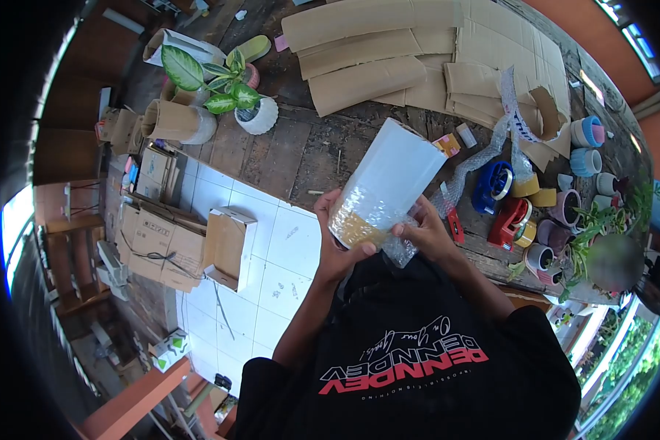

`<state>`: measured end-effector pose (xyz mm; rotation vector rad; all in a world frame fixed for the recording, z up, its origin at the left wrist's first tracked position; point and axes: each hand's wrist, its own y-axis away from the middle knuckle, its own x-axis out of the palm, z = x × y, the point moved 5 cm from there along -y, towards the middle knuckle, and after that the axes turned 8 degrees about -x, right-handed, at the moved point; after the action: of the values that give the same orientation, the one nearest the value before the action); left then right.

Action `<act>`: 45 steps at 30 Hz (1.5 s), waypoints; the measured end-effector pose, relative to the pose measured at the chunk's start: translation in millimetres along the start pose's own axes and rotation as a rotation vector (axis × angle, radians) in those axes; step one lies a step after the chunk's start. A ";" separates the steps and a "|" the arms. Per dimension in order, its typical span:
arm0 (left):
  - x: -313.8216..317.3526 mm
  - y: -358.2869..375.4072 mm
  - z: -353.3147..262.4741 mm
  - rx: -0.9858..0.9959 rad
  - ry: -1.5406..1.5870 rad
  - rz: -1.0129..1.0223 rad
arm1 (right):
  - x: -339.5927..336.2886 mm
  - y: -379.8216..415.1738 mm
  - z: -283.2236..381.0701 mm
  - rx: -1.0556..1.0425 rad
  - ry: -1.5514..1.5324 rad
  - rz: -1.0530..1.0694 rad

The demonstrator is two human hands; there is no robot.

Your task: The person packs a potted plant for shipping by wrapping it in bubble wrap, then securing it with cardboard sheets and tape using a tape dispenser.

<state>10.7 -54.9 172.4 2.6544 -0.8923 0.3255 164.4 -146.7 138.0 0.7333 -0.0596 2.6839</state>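
Observation:
A white cardboard tube (393,158) is tilted in front of my chest, its lower end covered in bubble wrap (374,207) with a strip of brown tape (356,229) on it. My left hand (336,238) is closed round the lower left of this wrapped end. At the lower right, my right hand (431,233) pinches the bubble wrap, and a loose flap of it hangs below the fingers. What is inside the tube is hidden.
Cardboard sheets (378,55) lie across the back of the wooden table. To the right are a blue tape dispenser (493,185), a red tape dispenser (509,222), a red cutter (455,224) and several small pots (585,160). A potted plant (257,115) stands at the left.

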 end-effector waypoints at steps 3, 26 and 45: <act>-5.7 -5.1 7.8 -0.022 0.237 -0.021 | -6.5 -6.0 5.2 -0.009 0.441 0.158; 14.2 3.9 16.9 -0.086 0.143 -0.046 | -5.8 -15.4 0.6 -0.164 0.312 0.043; -2.6 -7.8 5.0 0.018 -0.266 0.056 | 11.3 -22.9 12.9 -0.198 0.259 0.005</act>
<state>14.1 -49.4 165.1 2.7352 -1.0480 -0.0092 169.5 -123.3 153.6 0.3237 -0.2560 2.7034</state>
